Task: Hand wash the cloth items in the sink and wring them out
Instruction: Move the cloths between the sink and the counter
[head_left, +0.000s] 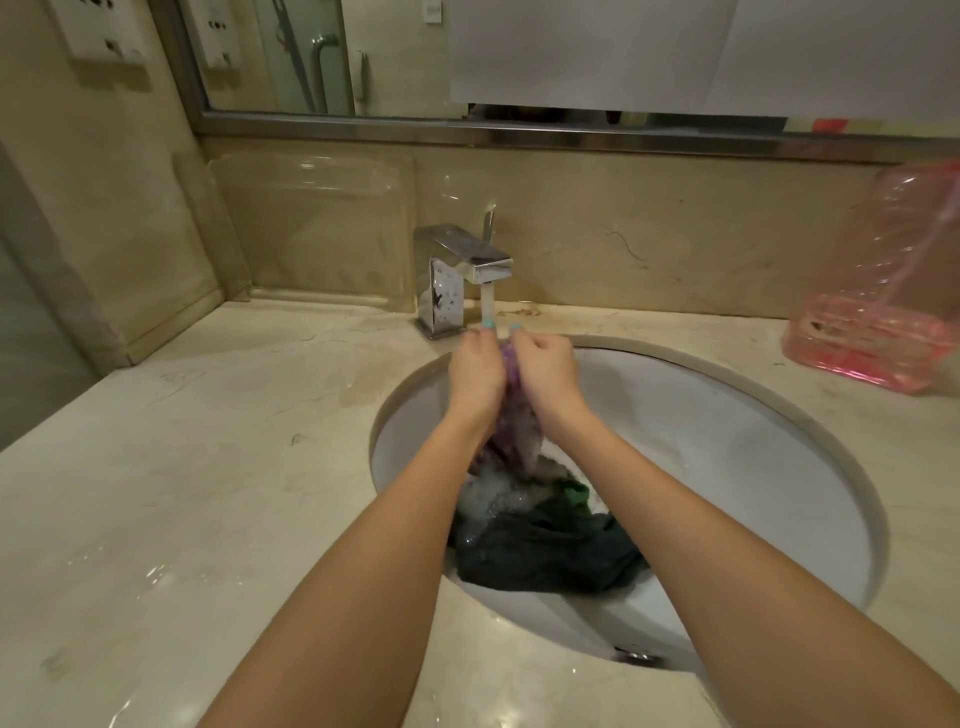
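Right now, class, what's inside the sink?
In the sink lies a sudsy dark cloth heap; left hand and right hand grip a purple cloth above it. What lies beneath it is covered.

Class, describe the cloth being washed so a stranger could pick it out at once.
Start at the oval sink, below the running chrome tap. The left hand and right hand grip the purple cloth there, held up, unlike the dark green cloth lying in the basin.

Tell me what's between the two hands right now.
In the head view, a purple cloth is bunched between the left hand and right hand, both gripping it beneath the running faucet.
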